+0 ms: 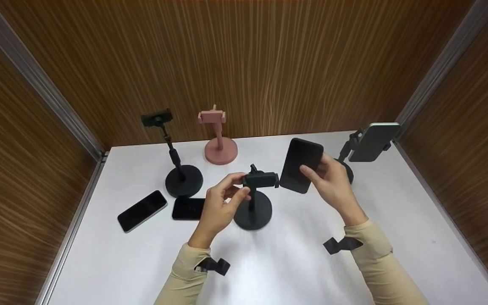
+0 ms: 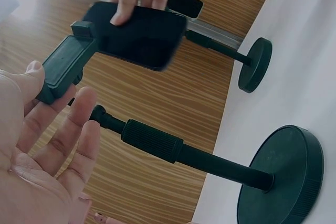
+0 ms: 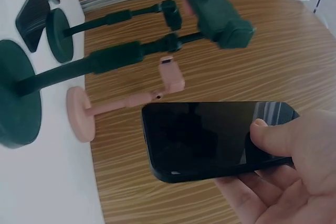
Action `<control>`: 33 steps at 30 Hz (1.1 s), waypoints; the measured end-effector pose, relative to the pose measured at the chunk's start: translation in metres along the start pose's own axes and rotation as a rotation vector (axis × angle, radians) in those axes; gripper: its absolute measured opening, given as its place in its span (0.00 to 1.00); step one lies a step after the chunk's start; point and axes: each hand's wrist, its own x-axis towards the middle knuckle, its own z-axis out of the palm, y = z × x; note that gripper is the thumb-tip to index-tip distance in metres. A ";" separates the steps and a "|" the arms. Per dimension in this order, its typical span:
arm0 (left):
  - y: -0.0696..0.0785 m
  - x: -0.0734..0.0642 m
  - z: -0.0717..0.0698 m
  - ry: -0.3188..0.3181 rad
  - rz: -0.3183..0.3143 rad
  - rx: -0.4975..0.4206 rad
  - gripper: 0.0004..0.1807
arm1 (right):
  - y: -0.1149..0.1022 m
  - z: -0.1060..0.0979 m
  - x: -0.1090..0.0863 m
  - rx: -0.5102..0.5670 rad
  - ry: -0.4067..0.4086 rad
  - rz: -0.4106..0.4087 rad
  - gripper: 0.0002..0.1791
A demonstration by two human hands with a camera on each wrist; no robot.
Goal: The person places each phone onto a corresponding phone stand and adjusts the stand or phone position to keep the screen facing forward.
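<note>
My left hand (image 1: 220,205) pinches the left end of the clamp (image 1: 261,180) on a dark phone stand, thumb in front and fingertips behind. The stand's round base (image 1: 253,216) sits on the table. In my right hand (image 1: 333,182) is a black smartphone (image 1: 301,163), gripped by its right side with the thumb across the screen. The smartphone (image 3: 210,140) is in the air to the right of the clamp. In the left wrist view its near end lies partly behind the clamp (image 2: 68,61); the head view shows a small gap between them.
A dark phone stand (image 1: 180,178) and a pink one (image 1: 220,150) stand at the back left. At the right, another stand holds a phone (image 1: 373,142). Two phones lie on the left: one (image 1: 142,210) near the edge, one (image 1: 187,209) partly behind my left hand. Wood-grain panels (image 1: 244,72) enclose the table.
</note>
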 end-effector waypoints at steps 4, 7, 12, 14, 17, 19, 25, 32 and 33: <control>0.000 0.000 0.000 0.004 0.000 0.000 0.17 | -0.008 -0.003 0.000 0.003 0.018 -0.011 0.18; 0.001 0.000 0.000 0.003 0.002 0.000 0.17 | -0.010 -0.005 0.000 0.017 0.018 -0.015 0.19; 0.001 0.000 0.000 0.005 0.013 0.016 0.17 | -0.014 -0.007 -0.001 0.078 0.019 -0.022 0.20; 0.001 0.000 0.000 0.011 0.018 0.029 0.17 | -0.016 -0.007 -0.001 0.115 0.028 -0.023 0.20; 0.002 0.000 0.001 0.017 0.022 0.042 0.17 | -0.020 -0.008 -0.001 0.173 0.043 -0.026 0.21; 0.002 0.000 0.001 0.019 0.019 0.043 0.17 | -0.023 -0.008 -0.001 0.211 0.054 -0.026 0.21; 0.002 0.000 0.002 0.018 0.013 0.041 0.17 | -0.030 -0.009 -0.003 0.254 0.085 -0.035 0.21; 0.002 -0.001 0.003 0.020 0.012 0.039 0.17 | -0.033 -0.010 -0.005 0.260 0.096 -0.089 0.21; 0.002 -0.001 0.003 0.019 0.013 0.039 0.17 | -0.034 -0.010 -0.005 0.258 0.097 -0.100 0.21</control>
